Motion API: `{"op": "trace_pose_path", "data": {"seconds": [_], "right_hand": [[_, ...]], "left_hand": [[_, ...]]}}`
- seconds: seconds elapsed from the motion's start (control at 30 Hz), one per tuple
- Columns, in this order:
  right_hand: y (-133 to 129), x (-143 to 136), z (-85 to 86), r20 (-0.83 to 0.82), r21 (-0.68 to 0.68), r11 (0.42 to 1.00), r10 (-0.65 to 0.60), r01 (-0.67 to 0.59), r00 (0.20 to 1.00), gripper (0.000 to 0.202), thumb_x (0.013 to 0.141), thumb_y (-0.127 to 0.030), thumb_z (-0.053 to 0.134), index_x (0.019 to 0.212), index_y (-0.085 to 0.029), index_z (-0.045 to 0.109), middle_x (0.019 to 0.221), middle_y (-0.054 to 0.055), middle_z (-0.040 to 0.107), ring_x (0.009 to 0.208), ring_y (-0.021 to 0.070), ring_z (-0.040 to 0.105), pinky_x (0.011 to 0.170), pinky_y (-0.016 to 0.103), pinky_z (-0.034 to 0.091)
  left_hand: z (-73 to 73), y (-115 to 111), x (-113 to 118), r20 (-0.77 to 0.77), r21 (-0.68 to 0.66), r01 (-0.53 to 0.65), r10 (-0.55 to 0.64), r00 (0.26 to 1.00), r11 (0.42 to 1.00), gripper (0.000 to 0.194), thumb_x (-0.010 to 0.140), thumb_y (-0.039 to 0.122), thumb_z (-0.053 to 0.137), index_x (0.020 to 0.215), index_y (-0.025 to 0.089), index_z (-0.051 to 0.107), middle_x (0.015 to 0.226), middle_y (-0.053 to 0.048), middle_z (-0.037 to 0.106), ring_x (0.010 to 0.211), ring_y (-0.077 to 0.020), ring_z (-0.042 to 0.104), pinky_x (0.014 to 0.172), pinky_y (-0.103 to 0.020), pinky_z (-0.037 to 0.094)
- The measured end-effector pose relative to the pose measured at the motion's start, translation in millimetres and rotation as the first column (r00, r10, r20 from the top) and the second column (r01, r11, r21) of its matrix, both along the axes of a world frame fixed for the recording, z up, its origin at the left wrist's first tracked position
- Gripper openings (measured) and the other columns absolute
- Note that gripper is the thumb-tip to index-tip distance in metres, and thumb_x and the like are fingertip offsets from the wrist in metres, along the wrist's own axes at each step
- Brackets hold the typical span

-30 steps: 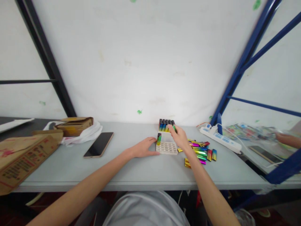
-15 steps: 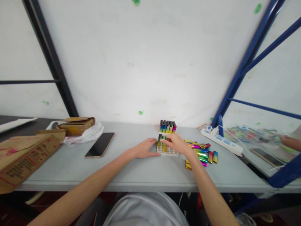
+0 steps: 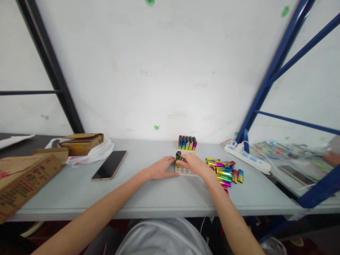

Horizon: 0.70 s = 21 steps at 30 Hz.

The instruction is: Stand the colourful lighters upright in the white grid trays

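Note:
My left hand (image 3: 160,168) lies at the left side of a white tray (image 3: 189,171) with rows of pockets. Its thumb stretches along the tray's front corner and its fingers are apart, touching the left edge. Over the tray, my right hand (image 3: 193,163) pinches a green-and-yellow lighter (image 3: 180,160), which stands upright near the left rows. Another lighter (image 3: 177,155) stands behind it in the back left corner. My right hand covers part of the tray. Behind the tray, several black-topped lighters (image 3: 187,143) stand upright in a block.
Loose shiny lighters (image 3: 224,173) lie in a pile to the right. A power strip (image 3: 247,157) is beyond them, beside a blue frame (image 3: 265,88). To the left are a phone (image 3: 109,165) and cardboard boxes (image 3: 32,175). Another person's hand (image 3: 331,158) shows far right.
My right hand has moved slightly left and lower over the tray with the lighter. The view has shifted a little. Lighters at the pile's front edge look different.

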State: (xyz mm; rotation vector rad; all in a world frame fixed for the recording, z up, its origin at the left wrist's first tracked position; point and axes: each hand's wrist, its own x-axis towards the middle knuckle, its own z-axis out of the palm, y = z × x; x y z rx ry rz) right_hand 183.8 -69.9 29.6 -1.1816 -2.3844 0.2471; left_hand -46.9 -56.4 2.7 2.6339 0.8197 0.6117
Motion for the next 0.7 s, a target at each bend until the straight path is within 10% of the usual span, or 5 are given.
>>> {"op": "trace_pose_path", "data": {"seconds": [0.43,0.7], "right_hand": [[-11,70,35.3,-0.184,-0.117,0.988,-0.126,0.106,0.975,0.031,0.094,-0.044,0.065,0.084,-0.020,0.079,0.076,0.005,0.077,0.069,0.0217,0.067,0.066,0.030,0.048],[-1,140,17.4,-0.053,-0.291,0.908,-0.330,0.302,0.942,0.014,0.071,-0.020,0.083,0.085,-0.021,0.082,0.089,0.008,0.082,0.083,0.0281,0.075,0.081,0.037,0.057]], "left_hand": [[2.6,-1,-1,-0.042,-0.006,-0.028,0.028,0.999,1.000,0.072,0.091,0.069,0.065,0.138,0.014,0.059,0.146,-0.020,0.060,0.138,-0.0367,0.056,0.120,-0.047,0.042],[1.9,-1,-1,-0.081,0.004,-0.047,0.047,0.996,0.999,0.076,0.092,0.072,0.062,0.141,0.014,0.056,0.149,-0.021,0.057,0.140,-0.0370,0.054,0.121,-0.047,0.040]]}}
